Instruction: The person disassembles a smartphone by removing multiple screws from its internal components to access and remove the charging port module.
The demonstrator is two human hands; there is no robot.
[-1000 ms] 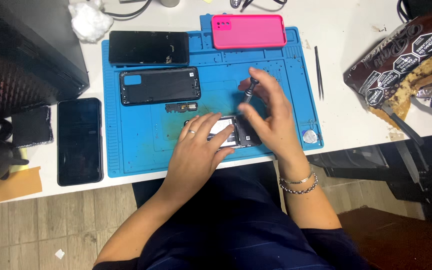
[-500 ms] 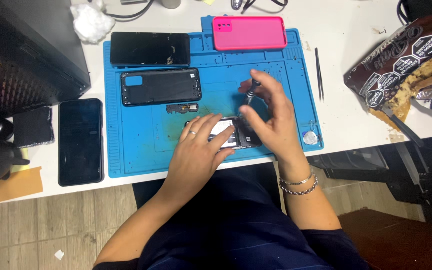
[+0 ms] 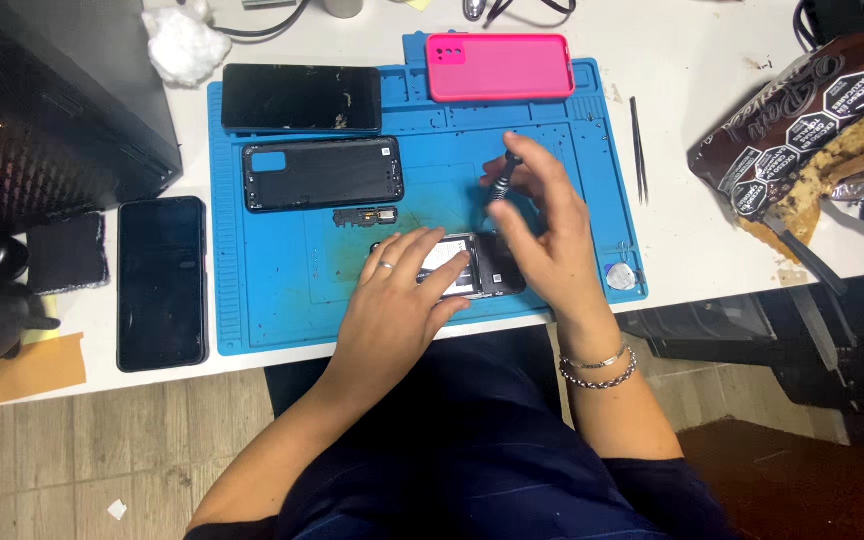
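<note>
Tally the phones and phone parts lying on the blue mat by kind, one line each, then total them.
Opened phone under the left hand: 1
Black screen panel: 1
Black back cover: 1
Pink case: 1
Small black module: 1
Total: 5

Bright blue work mat [image 3: 272,300] on a white table [image 3: 712,180], hot pink phone case [image 3: 499,67], black phone back cover [image 3: 322,174], glossy black phones (two of them) [image 3: 160,283], dark brown snack bag [image 3: 802,110] with black octagon marks, silver bracelet [image 3: 597,365], navy trousers [image 3: 472,450]
</note>
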